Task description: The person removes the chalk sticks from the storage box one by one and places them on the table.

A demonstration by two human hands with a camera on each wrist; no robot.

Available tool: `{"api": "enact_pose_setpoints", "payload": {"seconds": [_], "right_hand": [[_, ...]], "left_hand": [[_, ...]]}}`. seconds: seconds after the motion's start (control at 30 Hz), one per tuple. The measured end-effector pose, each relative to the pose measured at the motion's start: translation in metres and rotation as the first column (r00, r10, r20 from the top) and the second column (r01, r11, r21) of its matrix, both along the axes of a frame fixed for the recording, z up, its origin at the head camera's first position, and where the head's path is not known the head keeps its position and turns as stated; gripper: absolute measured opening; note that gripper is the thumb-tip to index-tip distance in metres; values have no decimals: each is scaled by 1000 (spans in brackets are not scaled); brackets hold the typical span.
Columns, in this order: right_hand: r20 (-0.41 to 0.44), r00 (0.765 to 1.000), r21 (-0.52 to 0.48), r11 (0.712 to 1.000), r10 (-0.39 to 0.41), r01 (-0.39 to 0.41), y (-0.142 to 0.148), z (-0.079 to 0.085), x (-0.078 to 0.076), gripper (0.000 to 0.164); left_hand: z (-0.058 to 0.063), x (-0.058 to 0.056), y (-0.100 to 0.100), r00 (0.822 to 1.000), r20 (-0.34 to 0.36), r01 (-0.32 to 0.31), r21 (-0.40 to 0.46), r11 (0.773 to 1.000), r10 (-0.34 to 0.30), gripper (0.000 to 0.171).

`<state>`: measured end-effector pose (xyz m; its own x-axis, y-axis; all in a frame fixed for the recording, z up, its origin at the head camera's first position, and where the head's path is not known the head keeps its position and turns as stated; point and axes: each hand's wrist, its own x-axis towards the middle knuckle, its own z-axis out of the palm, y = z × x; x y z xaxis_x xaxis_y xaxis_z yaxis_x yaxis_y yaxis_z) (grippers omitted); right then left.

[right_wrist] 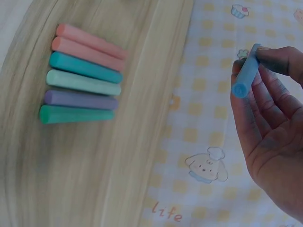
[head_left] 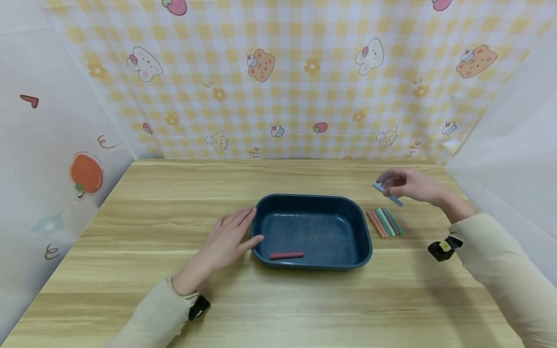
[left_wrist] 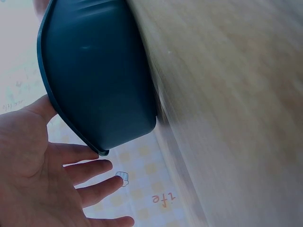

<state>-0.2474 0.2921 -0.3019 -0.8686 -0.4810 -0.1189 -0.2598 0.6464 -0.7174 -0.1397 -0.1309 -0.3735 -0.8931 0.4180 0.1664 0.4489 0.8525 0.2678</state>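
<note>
A dark blue rectangular tray (head_left: 311,266) stands on the table, a dark red chalk stick (head_left: 286,255) lying inside along its near wall. My left hand (head_left: 230,239) rests on the tray's left rim, fingers extended; the left wrist view shows the palm beside the tray's outer wall (left_wrist: 99,71). Between thumb and fingers my right hand (head_left: 406,183) pinches a light blue chalk stick (right_wrist: 247,78), held above the table. Just below and nearer lies a row of several chalk sticks (head_left: 385,223) in orange-pink, teal, pale green, purple and green, side by side right of the tray.
The wooden table (head_left: 183,179) reaches back to a yellow checked curtain (head_left: 287,96) with cartoon prints. White cloth (head_left: 39,135) hangs on the left and also on the right. A black strap device (head_left: 444,247) sits at the right wrist.
</note>
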Motion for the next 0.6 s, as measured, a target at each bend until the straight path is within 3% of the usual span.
{"api": "enact_pose_setpoints", "payload": {"seconds": [0.33, 0.6], "right_hand": [[-33, 998, 9, 998, -60, 61, 22, -16, 2, 29], [9, 993, -17, 993, -119, 119, 33, -32, 6, 32]], "left_hand": [[0, 0, 0, 1000, -2, 2, -5, 1000, -2, 66], [1, 0, 0, 1000, -3, 2, -9, 1000, -2, 66]]}}
